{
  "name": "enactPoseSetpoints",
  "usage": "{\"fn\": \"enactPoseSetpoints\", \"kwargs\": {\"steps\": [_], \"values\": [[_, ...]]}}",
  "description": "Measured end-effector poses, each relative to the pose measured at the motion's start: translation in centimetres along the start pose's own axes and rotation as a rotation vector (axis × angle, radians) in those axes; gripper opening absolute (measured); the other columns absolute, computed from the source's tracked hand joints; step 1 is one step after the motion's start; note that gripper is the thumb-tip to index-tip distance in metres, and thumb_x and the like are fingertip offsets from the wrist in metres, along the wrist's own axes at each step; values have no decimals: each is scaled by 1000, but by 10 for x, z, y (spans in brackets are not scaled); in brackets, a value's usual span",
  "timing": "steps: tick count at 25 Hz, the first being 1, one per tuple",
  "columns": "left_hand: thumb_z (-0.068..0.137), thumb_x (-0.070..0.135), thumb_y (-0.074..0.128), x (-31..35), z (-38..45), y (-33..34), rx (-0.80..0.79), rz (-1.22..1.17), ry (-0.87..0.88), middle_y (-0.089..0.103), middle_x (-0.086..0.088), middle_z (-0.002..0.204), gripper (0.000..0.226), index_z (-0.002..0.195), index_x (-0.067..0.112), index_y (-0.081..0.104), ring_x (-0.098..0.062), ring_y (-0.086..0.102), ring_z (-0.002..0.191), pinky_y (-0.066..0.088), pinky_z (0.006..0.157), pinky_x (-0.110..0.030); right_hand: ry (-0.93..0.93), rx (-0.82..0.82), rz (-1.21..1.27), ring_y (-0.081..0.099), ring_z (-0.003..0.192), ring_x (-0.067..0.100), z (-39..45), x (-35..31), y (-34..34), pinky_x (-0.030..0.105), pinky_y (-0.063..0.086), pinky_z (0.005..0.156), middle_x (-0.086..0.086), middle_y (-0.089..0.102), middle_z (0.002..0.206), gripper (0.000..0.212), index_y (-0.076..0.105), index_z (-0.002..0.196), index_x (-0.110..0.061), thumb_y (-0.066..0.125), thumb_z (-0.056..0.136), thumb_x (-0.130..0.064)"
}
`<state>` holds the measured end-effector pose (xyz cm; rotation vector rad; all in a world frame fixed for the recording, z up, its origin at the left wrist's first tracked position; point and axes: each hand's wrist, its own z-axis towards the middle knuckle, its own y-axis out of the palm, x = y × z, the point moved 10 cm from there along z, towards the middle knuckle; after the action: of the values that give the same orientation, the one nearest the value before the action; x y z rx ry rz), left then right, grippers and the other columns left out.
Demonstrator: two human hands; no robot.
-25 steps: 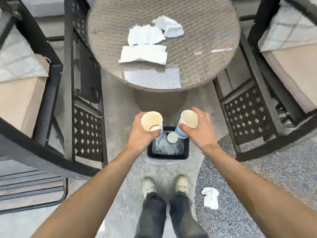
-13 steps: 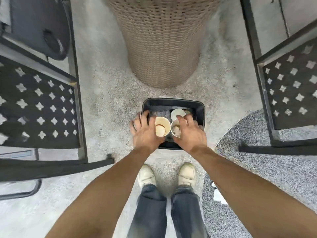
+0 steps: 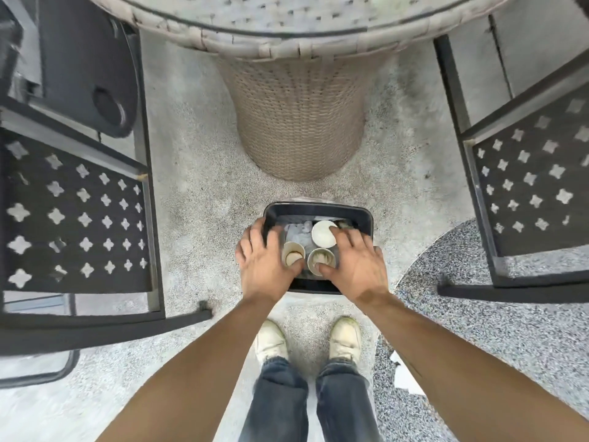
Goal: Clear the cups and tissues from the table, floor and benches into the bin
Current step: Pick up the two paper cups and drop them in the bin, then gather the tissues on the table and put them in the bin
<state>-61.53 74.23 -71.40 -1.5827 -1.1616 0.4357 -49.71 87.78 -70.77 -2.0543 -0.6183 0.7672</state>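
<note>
The left hand (image 3: 266, 260) hung over the near left corner of the bin (image 3: 318, 212) with its fingers spread apart and nothing gripped, and the right hand (image 3: 353, 261) mirrored it over the near right corner, fingers likewise splayed and slack. A second before, each hand had carried a paper cup at waist height above the bin; half a second before, both had been lowered into its mouth with the cups in their grasp. Now the left cup (image 3: 292, 252) stood mouth-up inside the bin just beside the left thumb, and the right cup (image 3: 321, 259) sat next to it, the right thumb tip resting at or just over its rim. A third cup (image 3: 323, 233) lay tipped further back, on crumpled tissue (image 3: 296, 229) already in the bin. So the change was the release: two more cups had gone in. Both hands seemed free to lift away, though whether the right thumb actually touched its cup could not be told. Work seemed to remain. A white scrap of tissue (image 3: 406, 376) lay on the speckled floor (image 3: 478, 330) to the person's right, partly hidden by the right forearm. The wicker table (image 3: 287, 36) showed only its rim, so anything on top was out of sight, as were the seats of the benches (image 3: 73, 218).
</note>
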Motion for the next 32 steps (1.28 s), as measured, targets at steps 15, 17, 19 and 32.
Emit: {"fn": "enactPoseSetpoints", "kwargs": {"steps": [15,17,19,32], "values": [[82,50,67,95,-100,-422,360,-570,274,46,18,133,59,135,35,44,-2,44,125,43,104,-37,-186,489,194,36,130,9,-150,-146,-418,37,35,107,-13,49,136,58,44,138,-33,52,87,-60],[82,52,67,99,-109,-468,388,-567,298,46,17,133,61,135,36,43,-5,44,126,42,105,-39,-189,538,186,37,130,10,-167,-166,-459,35,33,105,-13,50,135,57,44,138,-33,53,87,-59],[81,54,66,98,-116,-500,416,-569,299,45,18,133,62,135,36,43,-7,44,126,42,105,-41,-185,577,192,38,130,10,-182,-179,-484,34,33,103,-13,50,135,57,44,137,-34,53,87,-59],[79,60,64,133,-56,-549,417,-497,248,50,11,132,64,134,34,44,-13,48,124,43,101,-43,-209,577,244,42,128,13,-131,-175,-539,37,36,104,-12,52,134,57,44,136,-34,54,86,-61]]}}
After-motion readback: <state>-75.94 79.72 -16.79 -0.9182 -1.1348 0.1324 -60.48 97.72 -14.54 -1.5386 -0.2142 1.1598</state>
